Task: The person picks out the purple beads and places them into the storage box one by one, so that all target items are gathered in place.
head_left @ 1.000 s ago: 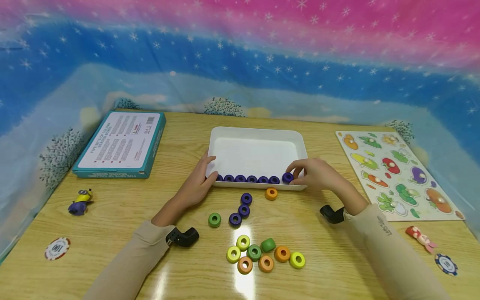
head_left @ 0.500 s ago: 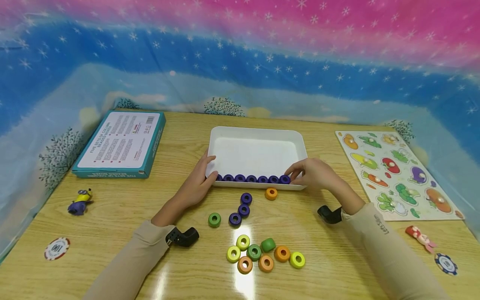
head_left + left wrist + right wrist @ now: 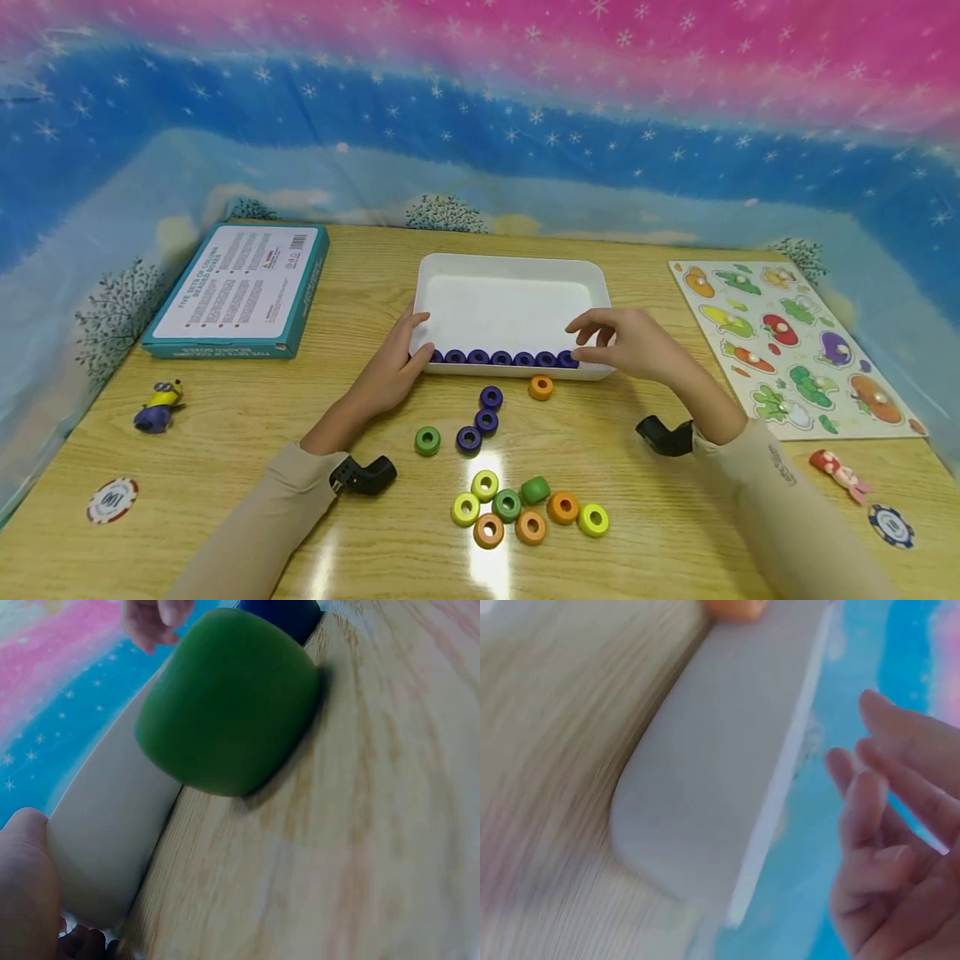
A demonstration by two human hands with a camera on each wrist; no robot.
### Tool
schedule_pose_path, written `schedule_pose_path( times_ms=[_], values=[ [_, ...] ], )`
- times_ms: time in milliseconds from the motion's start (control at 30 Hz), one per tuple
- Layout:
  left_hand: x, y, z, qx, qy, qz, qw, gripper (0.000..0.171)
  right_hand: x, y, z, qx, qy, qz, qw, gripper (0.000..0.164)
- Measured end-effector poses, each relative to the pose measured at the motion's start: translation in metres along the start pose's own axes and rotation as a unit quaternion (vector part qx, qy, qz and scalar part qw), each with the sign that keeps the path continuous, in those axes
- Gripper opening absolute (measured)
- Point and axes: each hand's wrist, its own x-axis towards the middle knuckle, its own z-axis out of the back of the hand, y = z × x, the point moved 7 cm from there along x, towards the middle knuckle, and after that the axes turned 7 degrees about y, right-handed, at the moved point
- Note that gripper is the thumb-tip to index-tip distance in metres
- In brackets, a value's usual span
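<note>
A white tray (image 3: 517, 374) lies at the middle of the table, with a row of several dark purple beads (image 3: 513, 359) along its inner front wall. My left hand (image 3: 392, 368) grips the tray's left front corner, thumb on the rim and fingers along the outside. Over the right end of the row hovers my right hand (image 3: 636, 343), thumb and fingers apart. The right wrist view shows nothing held in those fingers (image 3: 889, 802). Three loose purple beads (image 3: 487, 432), an orange bead (image 3: 541, 397) and a green bead (image 3: 427, 451) lie in front of the tray.
Nearer me lie several yellow, green and orange beads (image 3: 531, 539). A teal-edged box (image 3: 240, 283), a minion figure (image 3: 156, 414) and a chip (image 3: 112, 500) lie left. At right are a vegetable puzzle board (image 3: 795, 358), a small red-and-pink figure (image 3: 840, 477) and another chip (image 3: 891, 526).
My right hand has slid the last purple bead left against the row, then let go and lifted slightly. The left hand stays on the tray.
</note>
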Motion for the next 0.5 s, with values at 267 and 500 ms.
schedule_pose_path(
  times_ms=[267,500],
  values=[
    [-0.001,0.001,0.001,-0.001,-0.001,-0.004,1.0,0.047,0.0,0.039,-0.027,0.069,0.045,0.129,0.988,0.026],
    [0.0,0.0,0.0,-0.002,-0.001,-0.006,1.0,0.046,0.006,0.05,-0.058,0.021,0.101,0.108,0.989,0.03]
  ],
)
